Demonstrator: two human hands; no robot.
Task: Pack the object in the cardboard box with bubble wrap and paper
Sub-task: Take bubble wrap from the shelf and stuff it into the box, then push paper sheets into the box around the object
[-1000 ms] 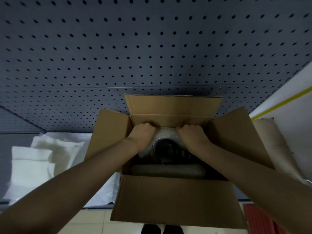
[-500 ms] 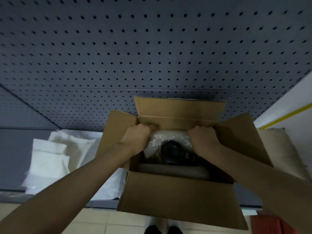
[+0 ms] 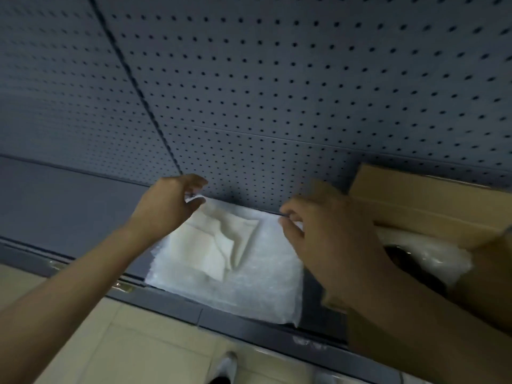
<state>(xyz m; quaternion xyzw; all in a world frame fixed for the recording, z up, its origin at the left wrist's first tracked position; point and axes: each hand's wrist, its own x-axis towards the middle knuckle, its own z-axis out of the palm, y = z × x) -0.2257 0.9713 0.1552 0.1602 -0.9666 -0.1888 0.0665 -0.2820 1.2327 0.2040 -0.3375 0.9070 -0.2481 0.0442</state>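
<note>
A bubble wrap sheet (image 3: 249, 289) lies flat on the grey shelf, with folded white paper (image 3: 213, 245) resting on top of it. My left hand (image 3: 166, 209) pinches the sheet's far left corner. At the far right corner, my right hand (image 3: 329, 242) pinches the edge. The open cardboard box (image 3: 421, 200) stands at the right, partly behind my right forearm. Inside it a dark object (image 3: 401, 254) shows, with bubble wrap (image 3: 440, 259) around it.
A grey pegboard wall (image 3: 277, 79) rises just behind the shelf. The shelf's front rail (image 3: 249, 325) runs across below the sheet. Beige floor tiles (image 3: 138, 342) and my shoe (image 3: 227, 364) are below.
Both hands have left the box and moved left to the bubble wrap sheet, taking hold of its far corners. The view has swung left, so the box now sits at the right edge.
</note>
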